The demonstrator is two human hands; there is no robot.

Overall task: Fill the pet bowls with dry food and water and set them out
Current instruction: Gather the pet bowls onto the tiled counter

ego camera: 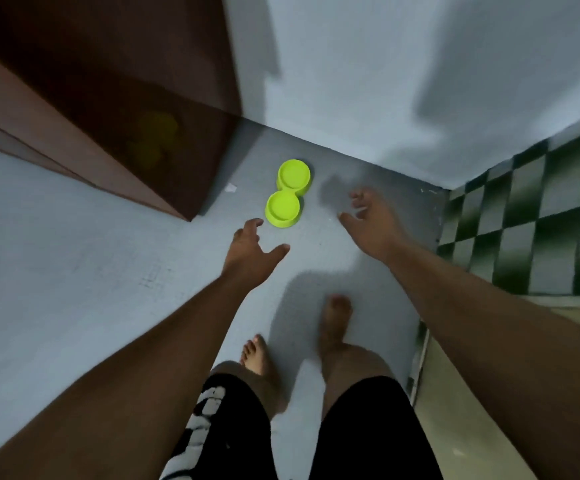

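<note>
Two empty hands are being held open.
Double bowl [288, 194], long axis roughly 12-to-6, is being framed: 1 o'clock from nearer left hand [250, 247], 10 o'clock from right hand [371, 220].

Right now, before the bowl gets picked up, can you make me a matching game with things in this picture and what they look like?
Things:
1. bowl
2. cupboard
3. shorts
4. left hand

Looks:
A. black
B. open, holding nothing
C. lime green
D. dark brown

Pairs: 1-C, 2-D, 3-A, 4-B
</note>
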